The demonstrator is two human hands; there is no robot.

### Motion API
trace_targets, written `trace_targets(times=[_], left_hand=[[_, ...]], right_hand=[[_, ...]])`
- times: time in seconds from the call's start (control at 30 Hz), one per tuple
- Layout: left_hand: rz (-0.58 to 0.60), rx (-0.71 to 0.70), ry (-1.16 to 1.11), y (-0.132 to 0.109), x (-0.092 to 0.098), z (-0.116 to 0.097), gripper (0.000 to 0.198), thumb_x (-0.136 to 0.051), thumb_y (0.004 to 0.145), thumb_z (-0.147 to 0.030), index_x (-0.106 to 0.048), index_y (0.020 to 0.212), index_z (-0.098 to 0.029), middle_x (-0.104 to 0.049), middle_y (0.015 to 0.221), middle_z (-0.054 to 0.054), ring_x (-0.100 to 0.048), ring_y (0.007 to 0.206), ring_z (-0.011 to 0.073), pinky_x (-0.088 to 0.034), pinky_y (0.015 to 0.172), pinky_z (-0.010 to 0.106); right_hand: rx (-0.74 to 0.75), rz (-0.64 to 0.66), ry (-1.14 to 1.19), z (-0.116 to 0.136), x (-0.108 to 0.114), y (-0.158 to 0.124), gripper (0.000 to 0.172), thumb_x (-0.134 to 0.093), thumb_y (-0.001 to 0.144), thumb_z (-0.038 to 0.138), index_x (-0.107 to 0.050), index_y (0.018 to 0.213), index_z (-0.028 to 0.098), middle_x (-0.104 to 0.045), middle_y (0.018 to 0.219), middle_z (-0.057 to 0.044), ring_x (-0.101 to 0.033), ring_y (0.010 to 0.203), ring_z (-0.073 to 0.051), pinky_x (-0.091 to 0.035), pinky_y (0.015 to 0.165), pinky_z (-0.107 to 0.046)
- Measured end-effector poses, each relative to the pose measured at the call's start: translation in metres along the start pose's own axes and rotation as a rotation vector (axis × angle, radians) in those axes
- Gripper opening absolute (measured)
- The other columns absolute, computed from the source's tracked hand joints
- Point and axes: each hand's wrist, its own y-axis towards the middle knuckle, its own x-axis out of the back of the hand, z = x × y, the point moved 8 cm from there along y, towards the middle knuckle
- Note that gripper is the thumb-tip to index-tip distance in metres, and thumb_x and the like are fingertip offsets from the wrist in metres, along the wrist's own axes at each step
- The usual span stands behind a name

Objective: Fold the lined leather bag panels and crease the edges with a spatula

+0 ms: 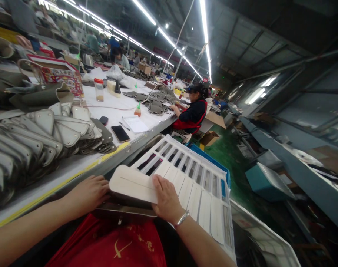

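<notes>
An off-white panel (132, 183), long with rounded corners and a thin line along its middle, is held above my lap. My right hand (169, 200) grips its right end, fingers lying over the top face. At the left end, my left hand (92, 191) has its fingers curled against the edge; their tips are partly hidden. Below the panel is a dark brown, leather-like piece (127, 212) with a small metal fitting; whether the two are joined I cannot tell. Just beyond my right hand, a white slatted plastic rack (227, 218) carries several similar off-white strips (195, 205) side by side.
Overlapping grey pieces with metal studs (41, 137) are heaped on the worktable (102, 128) at left. A phone (120, 133), a notepad (137, 124) and a small glue bottle (137, 110) lie farther along. A co-worker (195, 111) sits beyond the rack.
</notes>
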Motion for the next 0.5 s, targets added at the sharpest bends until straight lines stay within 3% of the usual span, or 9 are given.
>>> trace_targets(times=[0.07, 0.17, 0.27, 0.33, 0.43, 0.5], left_hand=[[0.064, -0.034, 0.015, -0.005, -0.005, 0.001, 0.023, -0.048, 0.083, -0.035, -0.068, 0.079, -0.023, -0.068, 0.082, 0.005, -0.057, 0.082, 0.0240, -0.039, 0.075, 0.035], [0.066, 0.004, 0.020, -0.014, -0.007, 0.011, 0.025, -0.046, 0.084, -0.035, -0.068, 0.080, -0.023, -0.068, 0.081, 0.005, -0.056, 0.082, 0.0239, -0.039, 0.076, 0.035], [0.041, 0.033, 0.017, -0.023, -0.008, 0.019, 0.025, -0.047, 0.084, -0.037, -0.067, 0.078, -0.024, -0.068, 0.079, 0.005, -0.056, 0.083, 0.0245, -0.040, 0.075, 0.035], [-0.031, 0.067, -0.010, -0.029, -0.002, 0.026, 0.028, -0.045, 0.085, -0.041, -0.067, 0.083, -0.023, -0.068, 0.084, 0.005, -0.056, 0.086, 0.0245, -0.041, 0.080, 0.036], [-0.239, 0.213, -0.090, -0.042, 0.014, 0.044, 0.036, -0.045, 0.084, -0.046, -0.062, 0.101, -0.020, -0.065, 0.102, 0.007, -0.056, 0.098, 0.0256, -0.040, 0.090, 0.036], [-0.299, 0.360, -0.201, -0.052, 0.012, 0.059, 0.047, -0.046, 0.082, -0.051, -0.056, 0.112, -0.018, -0.062, 0.109, 0.009, -0.057, 0.098, 0.0252, -0.044, 0.083, 0.034]], right_hand=[[-0.003, 0.029, -0.013, 0.005, -0.002, 0.001, 0.088, -0.059, 0.063, 0.027, -0.023, 0.141, 0.011, -0.027, 0.145, -0.016, -0.029, 0.126, -0.031, -0.028, 0.102, -0.049], [0.010, 0.081, -0.004, 0.015, -0.011, 0.007, 0.092, -0.062, 0.066, 0.042, -0.020, 0.143, 0.016, -0.023, 0.147, -0.015, -0.029, 0.126, -0.032, -0.027, 0.099, -0.053], [0.023, 0.131, 0.046, 0.020, -0.022, 0.014, 0.101, -0.064, 0.063, 0.057, -0.017, 0.144, 0.021, -0.034, 0.140, -0.014, -0.036, 0.119, -0.032, -0.029, 0.097, -0.054], [0.010, 0.151, 0.069, 0.017, -0.027, 0.015, 0.101, -0.063, 0.062, 0.064, -0.020, 0.144, 0.023, -0.042, 0.132, -0.014, -0.040, 0.115, -0.031, -0.030, 0.096, -0.052], [-0.027, 0.165, 0.040, 0.008, -0.029, 0.014, 0.093, -0.060, 0.065, 0.067, -0.027, 0.141, 0.026, -0.044, 0.126, -0.015, -0.041, 0.112, -0.031, -0.031, 0.094, -0.052], [-0.010, 0.149, -0.012, 0.007, -0.028, 0.015, 0.086, -0.059, 0.068, 0.064, -0.030, 0.140, 0.029, -0.043, 0.124, -0.014, -0.042, 0.110, -0.032, -0.031, 0.093, -0.052]])
